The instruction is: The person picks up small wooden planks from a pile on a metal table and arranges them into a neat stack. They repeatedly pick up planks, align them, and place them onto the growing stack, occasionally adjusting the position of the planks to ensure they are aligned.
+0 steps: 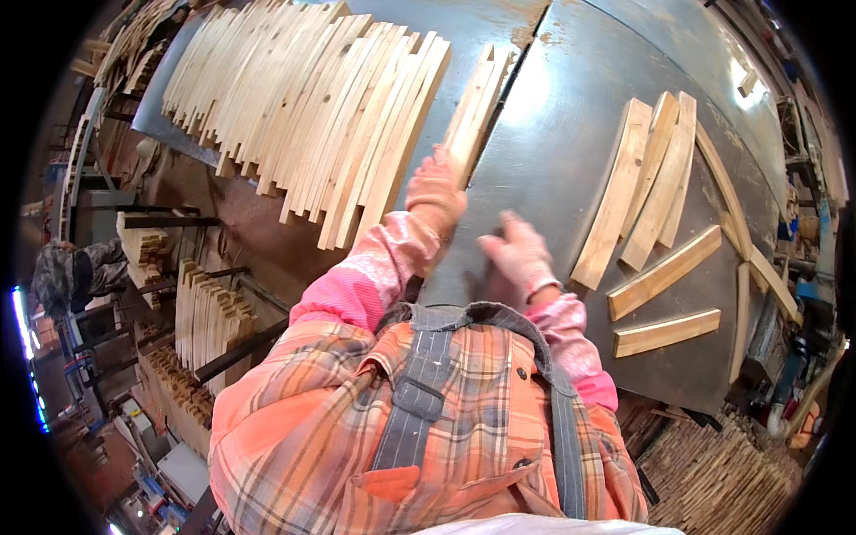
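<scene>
A: What does the head view show of the surface and the room?
B: A grey metal table [549, 169], shiny in places, with a dark seam [527, 55] running across it. On the left lies a long row of pale wood strips [308, 111], side by side with uneven ends. On the right are loose curved boards [613, 192], some overlapping. Below the table's left side, more cut wood [209, 325] is stacked on a rack. A big pile of sticks [722, 468] fills the lower right, and another person [78, 272] in patterned clothing is at the far left.
A: Where is the wood being handled?
B: A small bunch of strips [475, 111] lies along the seam, apart from the long row. Its near end is at the left hand [437, 189], and the rest stretches away beyond the fingers.
A: Is that hand gripping it?
B: I can't tell. It is against the near end, fingers pointing forward, but their undersides are hidden. The left arm reaches forward in a pink sleeve [390, 260].
A: And the other one?
B: The right hand [522, 257] is slightly blurred, over the table between the bunch and the curved boards. Its fingers are apart with nothing in them, the forearm bent close to the body.
</scene>
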Tool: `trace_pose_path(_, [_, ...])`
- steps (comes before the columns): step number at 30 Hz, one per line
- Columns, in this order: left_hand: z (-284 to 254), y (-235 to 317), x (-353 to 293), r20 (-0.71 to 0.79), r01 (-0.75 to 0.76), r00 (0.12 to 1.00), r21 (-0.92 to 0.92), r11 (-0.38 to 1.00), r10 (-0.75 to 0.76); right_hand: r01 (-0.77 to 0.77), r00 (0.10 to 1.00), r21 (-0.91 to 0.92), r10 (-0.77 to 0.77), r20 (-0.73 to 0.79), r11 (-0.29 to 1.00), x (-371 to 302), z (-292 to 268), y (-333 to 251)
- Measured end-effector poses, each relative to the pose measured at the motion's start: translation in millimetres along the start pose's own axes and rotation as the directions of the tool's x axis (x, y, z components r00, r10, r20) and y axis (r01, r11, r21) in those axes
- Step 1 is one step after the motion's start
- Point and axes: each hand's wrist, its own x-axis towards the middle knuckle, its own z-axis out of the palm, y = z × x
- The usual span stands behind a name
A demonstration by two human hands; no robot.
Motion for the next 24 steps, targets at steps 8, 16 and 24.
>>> trace_pose_path(8, [-10.4, -48.6, -3.8, -0.135, -0.244, 0.954, 0.176, 0.954, 0.269, -0.644, 0.736, -0.18, 0.538, -0.411, 0.744, 5.2, -61.5, 96.5])
trace_pose_path(16, [-6.4, -68.6, -16.3, -0.248, -0.34, 0.908, 0.036, 0.94, 0.338, -0.65, 0.733, -0.108, 0.583, -0.351, 0.752, 5.4, -69.7, 112.8])
trace_pose_path(24, [-35.9, -162.7, -126.6, -0.018, -0.029, 0.999, -0.122, 0.992, 0.027, 0.018, 1.0, 0.658, -0.014, -0.011, 0.753, 3.0, 30.8, 4.9])
